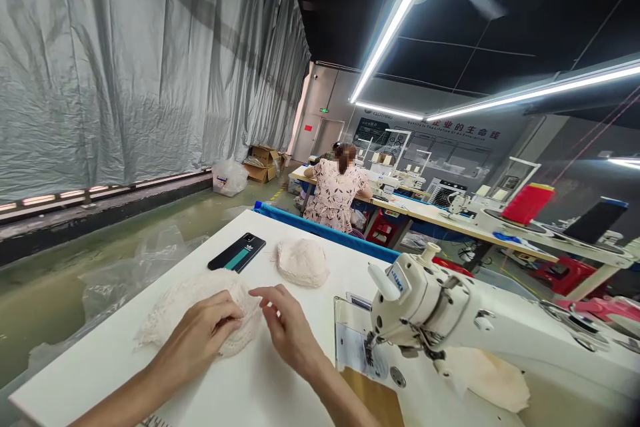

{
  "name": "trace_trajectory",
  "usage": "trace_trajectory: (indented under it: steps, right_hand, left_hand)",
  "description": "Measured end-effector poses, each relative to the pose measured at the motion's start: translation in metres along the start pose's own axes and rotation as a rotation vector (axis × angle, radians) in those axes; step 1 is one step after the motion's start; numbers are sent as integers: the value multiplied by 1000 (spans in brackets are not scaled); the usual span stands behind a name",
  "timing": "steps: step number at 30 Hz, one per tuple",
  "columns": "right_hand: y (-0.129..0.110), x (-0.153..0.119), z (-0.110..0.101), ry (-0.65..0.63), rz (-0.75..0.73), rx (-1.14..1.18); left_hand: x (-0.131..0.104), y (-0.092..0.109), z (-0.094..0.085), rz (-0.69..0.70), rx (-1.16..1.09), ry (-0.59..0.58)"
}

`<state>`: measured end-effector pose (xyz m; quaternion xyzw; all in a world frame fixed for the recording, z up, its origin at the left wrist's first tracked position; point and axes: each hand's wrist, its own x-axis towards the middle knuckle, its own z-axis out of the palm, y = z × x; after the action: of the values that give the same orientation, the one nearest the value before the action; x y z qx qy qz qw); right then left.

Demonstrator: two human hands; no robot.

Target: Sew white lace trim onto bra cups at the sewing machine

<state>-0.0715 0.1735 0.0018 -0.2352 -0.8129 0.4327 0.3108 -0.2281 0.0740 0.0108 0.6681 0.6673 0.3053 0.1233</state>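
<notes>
A pale lacy fabric piece (170, 303) lies on the white tabletop at the left. My left hand (203, 330) rests over its right part, fingers curled and closed on the fabric. Just to the right, my right hand (287, 323) is raised near the fabric's edge with its fingers bent and apart, nothing visible between them. Beyond the hands sits a second, smaller pale fabric piece (303, 262).
A dark phone (237, 252) lies at the table's far left. A white sewing machine (425, 300) stands at the right, with pale fabric (487, 377) under its arm. A seated person (335, 190) is beyond the table. Cardboard boxes (263, 165) stand by the curtain.
</notes>
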Motion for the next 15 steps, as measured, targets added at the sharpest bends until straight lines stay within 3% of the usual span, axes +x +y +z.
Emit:
trace_trajectory:
  steps: [8, 15]
  right_hand:
    - [-2, 8, 1, -25, -172, -198]
    - [-21, -1, -8, -13, -252, -131]
  left_hand:
    - [-6, 0, 8, -29, -3, 37]
    - [-9, 7, -8, -31, -45, 118]
